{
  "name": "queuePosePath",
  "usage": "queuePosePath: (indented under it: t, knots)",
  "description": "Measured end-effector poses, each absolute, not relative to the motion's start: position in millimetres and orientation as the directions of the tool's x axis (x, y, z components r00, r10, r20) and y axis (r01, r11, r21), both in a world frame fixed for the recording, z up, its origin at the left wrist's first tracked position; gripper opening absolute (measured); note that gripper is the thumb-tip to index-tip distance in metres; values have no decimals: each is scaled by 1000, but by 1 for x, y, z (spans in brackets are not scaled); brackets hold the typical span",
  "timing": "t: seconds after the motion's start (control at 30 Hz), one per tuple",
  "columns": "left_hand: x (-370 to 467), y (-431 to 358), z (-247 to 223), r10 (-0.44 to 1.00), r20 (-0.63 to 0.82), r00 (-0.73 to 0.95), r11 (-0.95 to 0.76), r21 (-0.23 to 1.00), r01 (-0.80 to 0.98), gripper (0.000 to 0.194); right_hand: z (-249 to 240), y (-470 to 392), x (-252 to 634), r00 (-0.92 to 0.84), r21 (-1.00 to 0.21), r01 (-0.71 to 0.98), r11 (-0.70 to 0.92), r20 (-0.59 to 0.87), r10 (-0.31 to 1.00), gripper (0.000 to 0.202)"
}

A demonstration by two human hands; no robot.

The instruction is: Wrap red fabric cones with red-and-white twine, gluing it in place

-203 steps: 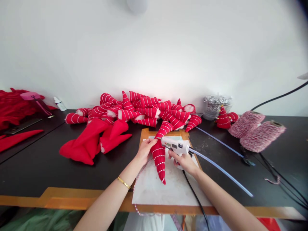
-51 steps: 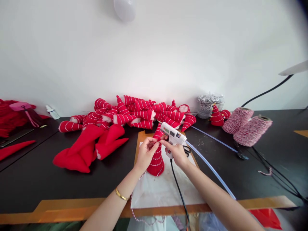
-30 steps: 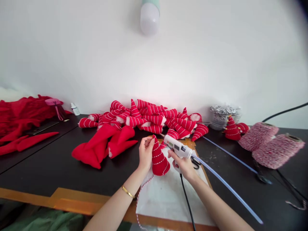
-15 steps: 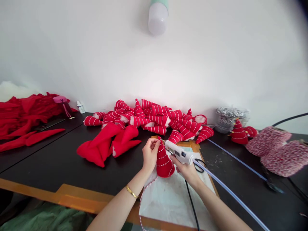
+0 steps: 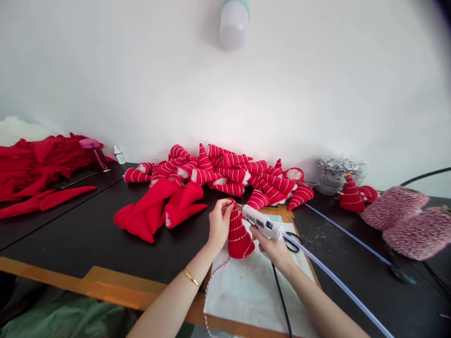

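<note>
Red cone (image 5: 239, 232) wound with white cord: stands upright on its wide base over the white sheet (image 5: 246, 291) at the near middle of the black table (image 5: 70, 239), long axis near vertical, tip pointing up and tilted slightly left. Left hand (image 5: 219, 224): closed around the cone's left side, thumb and forefinger pinching at the tip. Right hand (image 5: 273, 244): gripped around the handle of the white glue gun (image 5: 262, 222), whose nozzle points left at the cone's upper right side, close to or touching it; contact cannot be made out. Clear glue stick (image 5: 338, 281) trails from the gun's rear toward the near right and is cut off by the frame edge. Black cable (image 5: 280, 300) runs from the gun toward the near edge, also cut off. Red-and-white cord (image 5: 211, 286) leads from the cone's base down off the sheet; its end is out of view. Black scissors (image 5: 292, 241) lie just right of the gun, partly hidden by the hand. Far of the hands: heap of striped cones (image 5: 225, 171) against the wall. Left of these: plain red felt cones (image 5: 158, 211). Far left: red fabric pile (image 5: 38, 159), small white bottle (image 5: 119, 155). Right: bowl of silver pieces (image 5: 338, 171), finished small cone (image 5: 350, 195), two spools of red-white twine (image 5: 405, 220), blurred.
</note>
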State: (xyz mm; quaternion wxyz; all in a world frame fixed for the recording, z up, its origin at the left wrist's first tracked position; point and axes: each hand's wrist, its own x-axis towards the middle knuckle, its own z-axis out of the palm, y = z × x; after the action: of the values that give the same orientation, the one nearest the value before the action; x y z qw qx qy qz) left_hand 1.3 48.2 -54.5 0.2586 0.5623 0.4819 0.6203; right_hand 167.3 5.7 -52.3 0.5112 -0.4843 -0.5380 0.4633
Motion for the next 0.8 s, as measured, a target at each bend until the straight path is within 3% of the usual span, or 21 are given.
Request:
queuePosePath:
  t: [0.2, 0.8]
  knots:
    - [-2, 48, -51, 867, 444, -227, -349, 865, 360, 14, -57, 7, 168, -15, -994, 92, 66, 65, 998, 38]
    - [2, 43, -48, 881, 425, -208, -355, 884, 305, 15, -58, 7, 166, -46, -991, 88, 104, 100, 994, 35]
